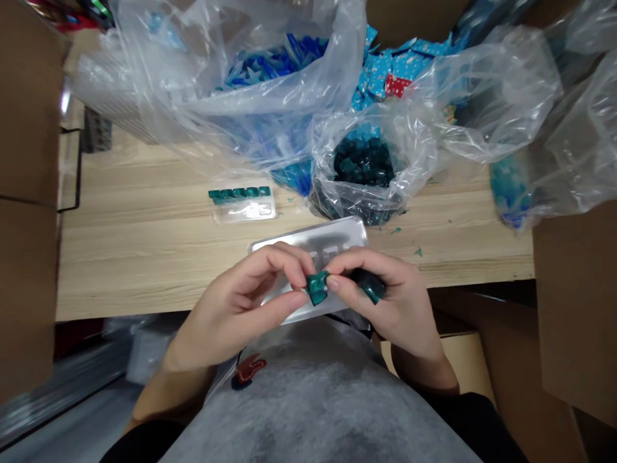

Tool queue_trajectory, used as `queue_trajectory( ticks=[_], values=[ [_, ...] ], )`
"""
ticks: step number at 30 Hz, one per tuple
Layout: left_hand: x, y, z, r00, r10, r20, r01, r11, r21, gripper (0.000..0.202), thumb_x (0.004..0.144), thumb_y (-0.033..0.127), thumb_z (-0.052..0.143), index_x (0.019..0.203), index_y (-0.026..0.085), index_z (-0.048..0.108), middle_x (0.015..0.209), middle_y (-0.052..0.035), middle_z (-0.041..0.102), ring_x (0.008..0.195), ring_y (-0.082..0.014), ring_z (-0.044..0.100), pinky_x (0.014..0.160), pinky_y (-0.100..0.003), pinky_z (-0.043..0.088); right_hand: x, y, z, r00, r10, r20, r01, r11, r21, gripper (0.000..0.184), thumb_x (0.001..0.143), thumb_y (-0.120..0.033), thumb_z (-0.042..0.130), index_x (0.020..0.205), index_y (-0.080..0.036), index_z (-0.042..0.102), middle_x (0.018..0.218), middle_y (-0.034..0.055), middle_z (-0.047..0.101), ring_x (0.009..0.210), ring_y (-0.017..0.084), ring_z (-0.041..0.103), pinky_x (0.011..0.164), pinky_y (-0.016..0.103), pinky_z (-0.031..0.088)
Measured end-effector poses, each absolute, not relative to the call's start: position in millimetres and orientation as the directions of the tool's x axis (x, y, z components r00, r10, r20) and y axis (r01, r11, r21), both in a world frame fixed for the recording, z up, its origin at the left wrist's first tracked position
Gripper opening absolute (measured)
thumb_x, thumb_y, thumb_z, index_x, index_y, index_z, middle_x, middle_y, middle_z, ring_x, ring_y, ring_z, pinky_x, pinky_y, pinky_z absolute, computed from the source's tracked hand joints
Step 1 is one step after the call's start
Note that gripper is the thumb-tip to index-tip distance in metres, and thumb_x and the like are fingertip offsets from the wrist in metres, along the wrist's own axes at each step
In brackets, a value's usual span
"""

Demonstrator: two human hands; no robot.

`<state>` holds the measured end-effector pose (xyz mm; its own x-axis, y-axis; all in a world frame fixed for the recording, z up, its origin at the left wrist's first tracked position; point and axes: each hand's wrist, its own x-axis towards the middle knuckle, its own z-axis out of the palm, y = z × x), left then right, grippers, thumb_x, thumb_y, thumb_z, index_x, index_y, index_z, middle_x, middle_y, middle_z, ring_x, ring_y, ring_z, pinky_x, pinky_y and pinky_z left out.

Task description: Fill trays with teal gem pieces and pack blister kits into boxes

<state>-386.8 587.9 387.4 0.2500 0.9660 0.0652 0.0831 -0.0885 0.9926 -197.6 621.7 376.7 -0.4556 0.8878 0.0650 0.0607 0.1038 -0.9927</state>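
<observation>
In front of my body, a small translucent teal piece shaped like a keycap (pixel 317 287) sits between my two hands. My left hand (pixel 255 289) pinches its left side between thumb and fingertips. The thumb and index finger of my right hand (pixel 385 292) grip its right side. Darker teal keycaps (pixel 369 285) are tucked in my right palm; how many, I cannot tell. Below the hands lies a shiny pale tray (pixel 351 231), partly hidden by them. Beyond it, a clear plastic tray (pixel 241 212) holds a row of several teal keycaps (pixel 240 192).
An open plastic bag (pixel 332 193) of dark teal pieces stands past the tray. Behind are a large bag (pixel 193 122) with blue pieces and blue patterned packets (pixel 419 61). Teal scraps (pixel 419 252) lie on the wooden table (pixel 144 270). Cardboard (pixel 578 289) flanks the right side.
</observation>
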Motion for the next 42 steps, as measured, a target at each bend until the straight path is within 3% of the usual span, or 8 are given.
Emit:
queue_trajectory(
  ticks=[3, 7, 15, 22, 27, 32, 37, 42],
  values=[
    [-386, 581, 386, 0.267, 0.958, 0.104, 0.164, -0.151, 0.975, 0.022, 0.084, 0.016, 0.065, 0.101, 0.026, 0.056, 0.091, -0.0008, 0.063, 0.085, -0.014, 0.063, 0.075, -0.027, 0.054, -195, 620, 376, -0.512, 0.857, 0.053, 0.108, 0.126, -0.986, 0.005, 0.086, -0.019, 0.064, 0.08, -0.018, 0.064, 0.075, -0.003, 0.066, 0.067, 0.007, 0.059, 0.063, 0.017, 0.046],
    [-386, 577, 381, 0.293, 0.948, 0.126, 0.43, -0.248, 0.868, 0.034, 0.086, 0.022, 0.065, 0.118, 0.028, 0.054, 0.094, -0.0015, 0.062, 0.092, -0.0177, 0.059, 0.082, -0.035, 0.048, -192, 617, 373, -0.502, 0.863, 0.058, 0.218, 0.192, -0.957, 0.004, 0.088, -0.017, 0.06, 0.085, -0.019, 0.062, 0.078, -0.0038, 0.067, 0.068, 0.007, 0.06, 0.063, 0.017, 0.044],
    [-385, 588, 374, 0.243, 0.963, 0.118, 0.708, -0.259, 0.657, 0.024, 0.093, 0.016, 0.052, 0.114, 0.027, 0.052, 0.094, 0.0013, 0.064, 0.088, -0.0173, 0.059, 0.089, -0.042, 0.036, -190, 617, 373, -0.496, 0.866, 0.057, 0.565, 0.372, -0.736, 0.008, 0.087, -0.013, 0.06, 0.09, -0.018, 0.065, 0.084, -0.0014, 0.069, 0.076, 0.012, 0.064, 0.066, 0.023, 0.043],
    [-381, 591, 374, 0.135, 0.991, 0.027, 0.72, -0.116, 0.684, 0.02, 0.089, 0.014, 0.053, 0.105, 0.026, 0.054, 0.091, 0.0014, 0.063, 0.09, -0.0176, 0.057, 0.087, -0.039, 0.042, -192, 624, 370, -0.561, 0.788, 0.254, 0.556, 0.586, -0.589, 0.021, 0.095, -0.023, 0.053, 0.111, -0.02, 0.067, 0.078, 0.0011, 0.065, 0.071, 0.012, 0.058, 0.061, 0.023, 0.042],
    [-373, 585, 371, 0.038, 0.999, 0.037, 0.742, -0.053, 0.668, 0.019, 0.088, 0.014, 0.055, 0.104, 0.025, 0.053, 0.092, 0.0012, 0.062, 0.091, -0.0177, 0.057, 0.088, -0.04, 0.043, -197, 627, 368, -0.669, 0.659, 0.345, 0.52, 0.746, -0.417, 0.024, 0.097, -0.023, 0.048, 0.109, -0.018, 0.068, 0.081, 0.0018, 0.067, 0.071, 0.013, 0.056, 0.06, 0.026, 0.041],
    [-378, 581, 368, 0.037, 0.992, 0.122, 0.729, -0.11, 0.675, 0.024, 0.09, 0.02, 0.056, 0.113, 0.027, 0.052, 0.098, -0.0001, 0.063, 0.095, -0.019, 0.057, 0.088, -0.04, 0.043, -196, 638, 372, -0.736, 0.616, 0.281, 0.509, 0.777, -0.37, 0.024, 0.097, -0.02, 0.046, 0.107, -0.019, 0.067, 0.097, 0.0037, 0.069, 0.084, 0.016, 0.059, 0.068, 0.029, 0.045],
    [-390, 577, 369, -0.048, 0.99, 0.13, 0.603, -0.075, 0.795, 0.022, 0.092, 0.02, 0.053, 0.112, 0.027, 0.056, 0.111, -0.0014, 0.061, 0.111, -0.0199, 0.055, 0.093, -0.038, 0.045, -197, 644, 376, -0.833, 0.523, 0.18, 0.448, 0.829, -0.334, 0.028, 0.096, -0.011, 0.041, 0.097, -0.019, 0.068, 0.096, 0.005, 0.069, 0.081, 0.017, 0.057, 0.063, 0.028, 0.043],
    [-398, 574, 367, -0.041, 0.989, 0.143, 0.595, -0.091, 0.798, 0.019, 0.091, 0.018, 0.054, 0.106, 0.029, 0.06, 0.112, -0.0007, 0.062, 0.112, -0.0203, 0.055, 0.096, -0.039, 0.044, -199, 645, 376, -0.819, 0.56, 0.125, 0.496, 0.8, -0.338, 0.027, 0.092, -0.007, 0.045, 0.098, -0.016, 0.069, 0.091, 0.0075, 0.069, 0.079, 0.018, 0.058, 0.059, 0.028, 0.041]
  ],
)
